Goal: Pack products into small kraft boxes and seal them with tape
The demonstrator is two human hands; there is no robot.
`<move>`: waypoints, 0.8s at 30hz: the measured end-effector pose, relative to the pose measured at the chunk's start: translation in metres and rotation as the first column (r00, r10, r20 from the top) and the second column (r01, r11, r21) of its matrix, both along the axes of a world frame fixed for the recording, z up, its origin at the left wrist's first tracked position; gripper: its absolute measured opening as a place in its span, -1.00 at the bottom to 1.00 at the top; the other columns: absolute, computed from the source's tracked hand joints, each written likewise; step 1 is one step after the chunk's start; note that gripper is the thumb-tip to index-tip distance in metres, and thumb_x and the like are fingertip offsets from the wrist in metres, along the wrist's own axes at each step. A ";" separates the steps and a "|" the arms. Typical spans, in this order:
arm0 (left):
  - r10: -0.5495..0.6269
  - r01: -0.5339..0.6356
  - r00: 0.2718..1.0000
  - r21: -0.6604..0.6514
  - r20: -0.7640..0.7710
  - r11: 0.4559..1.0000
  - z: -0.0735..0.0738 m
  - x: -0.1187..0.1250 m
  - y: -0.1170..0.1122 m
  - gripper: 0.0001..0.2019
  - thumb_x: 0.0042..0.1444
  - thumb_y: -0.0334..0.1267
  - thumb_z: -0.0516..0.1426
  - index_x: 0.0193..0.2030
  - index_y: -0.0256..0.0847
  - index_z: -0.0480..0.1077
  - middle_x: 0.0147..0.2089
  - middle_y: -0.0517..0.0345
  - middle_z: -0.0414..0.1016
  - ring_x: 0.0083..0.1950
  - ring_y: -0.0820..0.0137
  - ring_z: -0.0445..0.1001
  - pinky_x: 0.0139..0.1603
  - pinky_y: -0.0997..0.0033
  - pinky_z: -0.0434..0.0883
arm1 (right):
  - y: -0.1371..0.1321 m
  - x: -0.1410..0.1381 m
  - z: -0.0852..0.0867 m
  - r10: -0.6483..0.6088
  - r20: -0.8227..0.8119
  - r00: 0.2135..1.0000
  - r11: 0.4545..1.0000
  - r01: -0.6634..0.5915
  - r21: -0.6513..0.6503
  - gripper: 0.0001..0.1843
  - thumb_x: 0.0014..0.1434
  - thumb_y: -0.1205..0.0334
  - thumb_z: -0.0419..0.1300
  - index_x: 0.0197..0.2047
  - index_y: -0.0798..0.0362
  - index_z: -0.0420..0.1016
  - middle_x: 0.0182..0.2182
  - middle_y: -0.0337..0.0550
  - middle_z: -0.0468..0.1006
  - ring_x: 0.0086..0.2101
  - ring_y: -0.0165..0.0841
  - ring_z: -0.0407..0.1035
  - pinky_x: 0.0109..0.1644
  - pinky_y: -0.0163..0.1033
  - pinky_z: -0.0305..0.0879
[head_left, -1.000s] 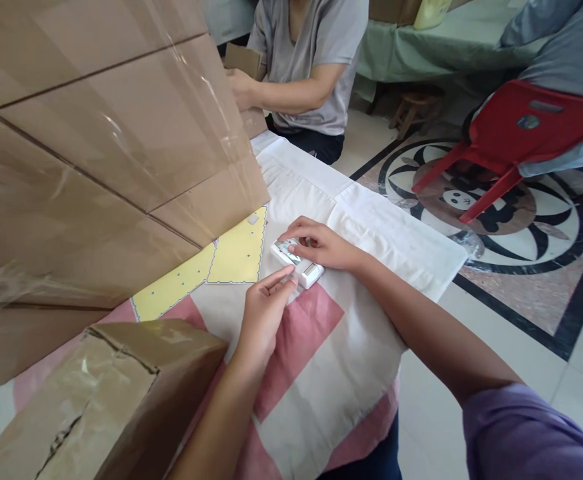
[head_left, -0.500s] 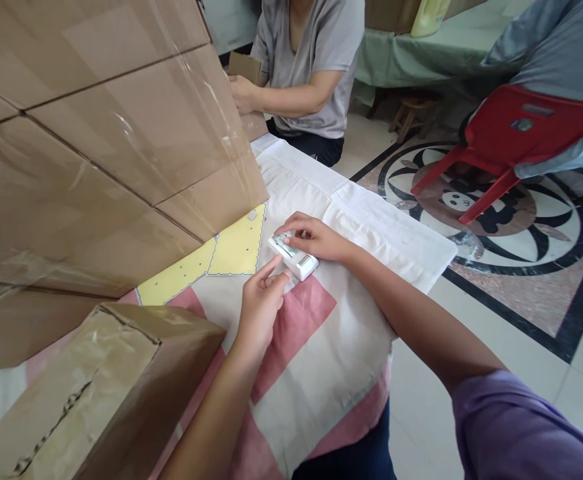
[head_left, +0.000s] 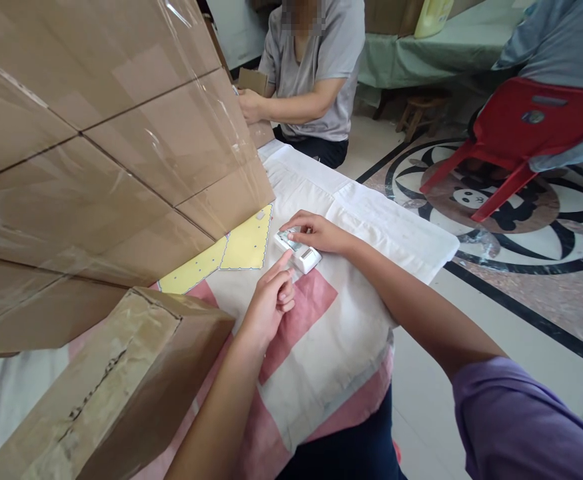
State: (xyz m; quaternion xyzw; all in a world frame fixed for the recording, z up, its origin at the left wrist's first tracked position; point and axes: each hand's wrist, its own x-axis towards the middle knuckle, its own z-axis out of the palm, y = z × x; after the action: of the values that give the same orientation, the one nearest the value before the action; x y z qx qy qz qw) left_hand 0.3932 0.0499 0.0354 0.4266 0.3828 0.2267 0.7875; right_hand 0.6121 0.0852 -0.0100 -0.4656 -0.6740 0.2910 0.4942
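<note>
A small white rectangular device [head_left: 299, 251] lies on the cloth-covered table [head_left: 341, 320]. My right hand [head_left: 319, 233] rests on its far end, fingers curled over it and holding it down. My left hand [head_left: 270, 303] sits just in front of it, most fingers curled, the index finger stretched out and touching the device's near edge.
A tall stack of taped cardboard boxes [head_left: 101, 147] fills the left, and another brown box [head_left: 106, 387] lies at the lower left. A yellow dotted sheet [head_left: 246, 247] pokes out beneath the stack. A seated person in a grey shirt [head_left: 316, 73] works at the far end. A red plastic chair [head_left: 526, 127] stands on the patterned floor.
My left hand has drawn back slightly from the device and curled its fingers, leaving only the index finger extended. My right hand stays on the device. The view shifted a little.
</note>
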 end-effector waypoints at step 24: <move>0.272 -0.256 0.958 -0.161 0.094 0.953 0.003 0.037 0.004 -0.70 0.03 -0.37 0.27 -0.06 -0.30 0.47 -0.66 0.50 0.03 -0.62 0.63 -0.06 -0.62 0.58 -0.07 | 0.001 0.000 -0.001 -0.009 -0.011 1.000 0.999 0.009 -0.047 -0.66 0.26 0.03 0.29 0.03 0.02 0.63 -0.09 -0.07 0.48 -0.28 -0.39 0.39 -0.19 -0.25 0.37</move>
State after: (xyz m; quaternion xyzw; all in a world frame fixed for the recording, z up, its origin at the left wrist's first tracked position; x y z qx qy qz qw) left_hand 0.4299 0.0543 0.0384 0.2986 0.4060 0.3254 0.8000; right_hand 0.6123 0.0865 -0.0112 -0.4783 -0.6621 0.3072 0.4884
